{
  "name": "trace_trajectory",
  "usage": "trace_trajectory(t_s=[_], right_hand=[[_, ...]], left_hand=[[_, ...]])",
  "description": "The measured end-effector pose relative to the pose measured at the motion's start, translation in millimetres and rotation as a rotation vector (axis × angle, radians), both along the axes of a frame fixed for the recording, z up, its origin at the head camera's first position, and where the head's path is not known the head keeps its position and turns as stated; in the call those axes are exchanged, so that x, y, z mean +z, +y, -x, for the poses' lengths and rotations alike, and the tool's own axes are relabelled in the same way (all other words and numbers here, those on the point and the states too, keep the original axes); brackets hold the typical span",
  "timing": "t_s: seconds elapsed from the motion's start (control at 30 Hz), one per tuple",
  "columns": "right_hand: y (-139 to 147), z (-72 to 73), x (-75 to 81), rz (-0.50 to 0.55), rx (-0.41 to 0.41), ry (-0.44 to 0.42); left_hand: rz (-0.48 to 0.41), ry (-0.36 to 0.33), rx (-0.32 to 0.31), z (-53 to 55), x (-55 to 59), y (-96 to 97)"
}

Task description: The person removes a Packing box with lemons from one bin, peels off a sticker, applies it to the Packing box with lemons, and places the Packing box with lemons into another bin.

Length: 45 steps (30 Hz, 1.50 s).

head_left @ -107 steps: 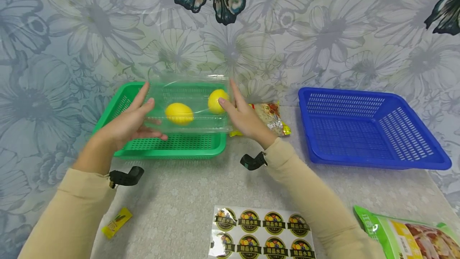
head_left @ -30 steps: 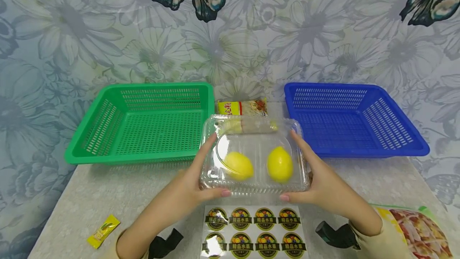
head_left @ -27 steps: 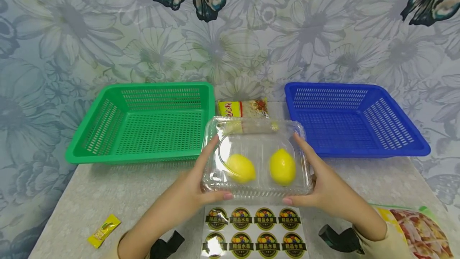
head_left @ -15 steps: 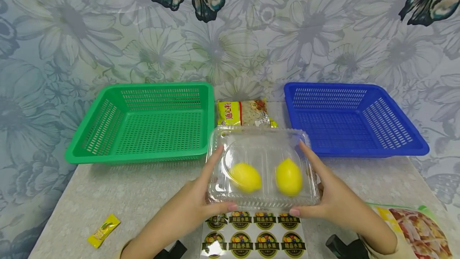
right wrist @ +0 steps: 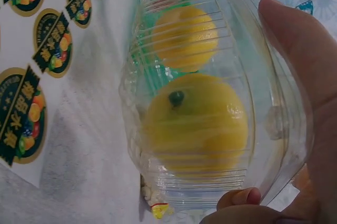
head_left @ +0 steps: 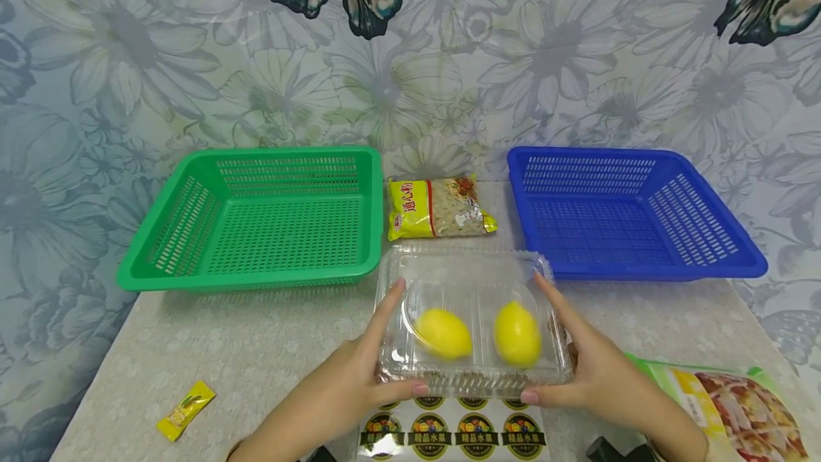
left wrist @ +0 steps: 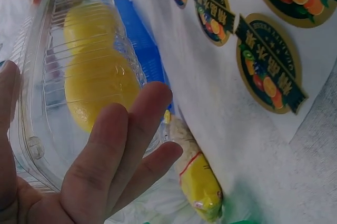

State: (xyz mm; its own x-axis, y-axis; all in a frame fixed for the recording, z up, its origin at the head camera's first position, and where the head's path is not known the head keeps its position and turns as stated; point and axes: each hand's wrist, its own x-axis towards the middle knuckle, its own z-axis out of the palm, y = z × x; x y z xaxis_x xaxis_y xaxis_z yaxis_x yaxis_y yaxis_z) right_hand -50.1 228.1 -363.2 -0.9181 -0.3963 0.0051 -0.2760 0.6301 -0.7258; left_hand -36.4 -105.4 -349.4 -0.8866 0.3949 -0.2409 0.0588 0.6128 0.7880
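Both hands hold a lidded clear plastic clamshell container [head_left: 477, 254] over the front middle of the table, beside the far end of the sticker sheet. Two yellow lemons [head_left: 444, 334] lie inside, a short distance apart. My left hand [head_left: 359, 373] grips the left side, thumb at the near edge; in the left wrist view its other fingers [left wrist: 97, 155] reach beneath the box. On the opposite side my right hand [head_left: 593, 369] grips likewise, its thumb at the near edge. Ribbed walls and both lemons show through the container in the right wrist view.
A green basket [head_left: 250, 282] stands back left, a blue basket [head_left: 648, 271] back right. Between them lies a macaroni bag [head_left: 442, 207]. Round fruit labels cover a sticker sheet [head_left: 452, 440] in front. A yellow sachet [head_left: 186, 411] lies left, a green food bag [head_left: 737, 405] right.
The container has come from above the green basket to the front middle. During the last second both hands have drawn it nearer, uncovering the macaroni bag and covering part of the sticker sheet.
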Motion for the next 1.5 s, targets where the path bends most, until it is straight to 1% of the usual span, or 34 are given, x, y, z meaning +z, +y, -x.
trace_trajectory(t_s=[0.27,0.47,0.7,0.87,1.0,1.27,1.37,1.5], right_hand=[[0,4.4,-14.2,-0.012,0.012,0.006],[-2,12.7,-21.2,0.012,0.015,-0.025],[-3,15.7,-20.6,0.026,0.010,-0.037],[-4,15.5,-20.1,0.030,0.018,-0.051],[-4,13.6,-21.5,0.025,0.020,-0.064],[-2,8.5,-23.4,-0.013,0.025,-0.028],[-2,9.4,-23.9,-0.020,0.027,-0.026],[-2,12.9,-25.9,-0.010,0.030,-0.041]], left_hand=[[0.006,-0.030,-0.010,4.2,-8.4,-0.4],[0.037,-0.016,-0.004,10.3,-15.4,-1.4],[0.026,-0.033,0.011,12.8,-16.8,-2.2],[0.043,-0.035,0.003,11.0,-16.8,-1.7],[0.040,-0.029,-0.001,8.9,-17.0,-1.9],[0.032,-0.007,-0.012,4.4,-17.5,-2.0],[0.027,-0.011,-0.018,5.4,-18.8,-1.7],[0.027,-0.036,-0.024,9.1,-20.6,-1.6]])
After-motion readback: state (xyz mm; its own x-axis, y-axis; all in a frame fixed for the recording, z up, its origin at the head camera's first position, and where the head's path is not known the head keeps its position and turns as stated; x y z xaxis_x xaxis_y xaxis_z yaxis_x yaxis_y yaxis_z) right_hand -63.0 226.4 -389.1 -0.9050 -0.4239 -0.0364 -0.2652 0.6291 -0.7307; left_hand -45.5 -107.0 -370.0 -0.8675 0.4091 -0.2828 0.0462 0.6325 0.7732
